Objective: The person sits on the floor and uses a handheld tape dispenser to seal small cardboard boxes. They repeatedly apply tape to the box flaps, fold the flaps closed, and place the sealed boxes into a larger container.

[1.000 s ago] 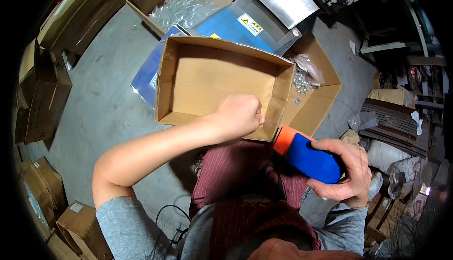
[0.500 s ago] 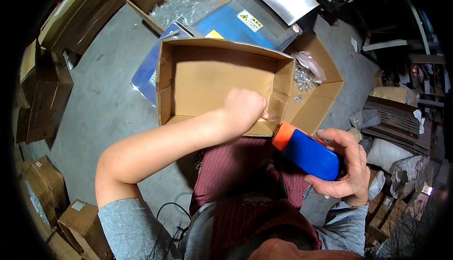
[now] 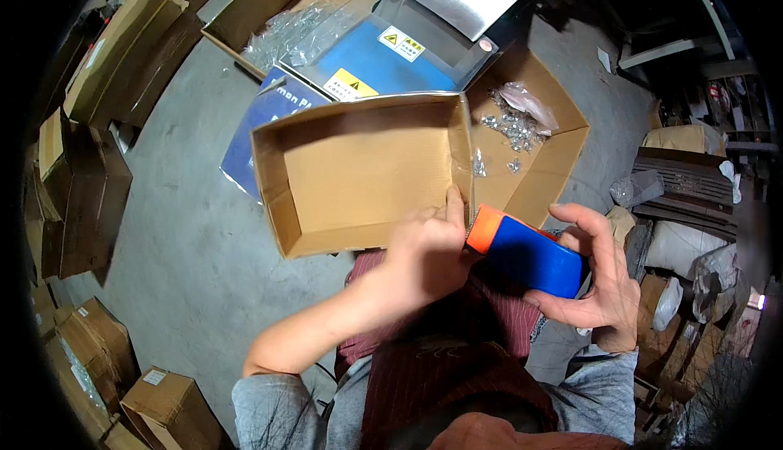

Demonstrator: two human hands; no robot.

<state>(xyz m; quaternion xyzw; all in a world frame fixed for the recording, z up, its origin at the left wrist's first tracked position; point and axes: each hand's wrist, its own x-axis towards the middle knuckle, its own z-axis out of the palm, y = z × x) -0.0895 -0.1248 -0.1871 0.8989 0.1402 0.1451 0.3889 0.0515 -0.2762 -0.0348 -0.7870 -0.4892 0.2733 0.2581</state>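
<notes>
An open, shallow cardboard box (image 3: 359, 174) tilts in front of me, its inside facing up. My left hand (image 3: 428, 246) is at its near right corner, with fingers over the edge against the inner wall; the thumb is hidden. In my right hand (image 3: 599, 279) is a blue and orange tape dispenser (image 3: 534, 256), thumb below and fingers above. Its orange end points at the box corner, close to my left fingers.
Behind the box stands a machine with a blue bed (image 3: 375, 54) and warning labels. A larger carton (image 3: 555, 152) at right holds small clear packets (image 3: 518, 124). Another carton (image 3: 224, 30) contains clear plastic bags (image 3: 289, 34). Stacked cartons (image 3: 94, 197) line the left.
My left hand has drawn back from inside the box to its near right corner. The box has turned, its near left corner coming toward me. The tape dispenser stays in my right hand.
</notes>
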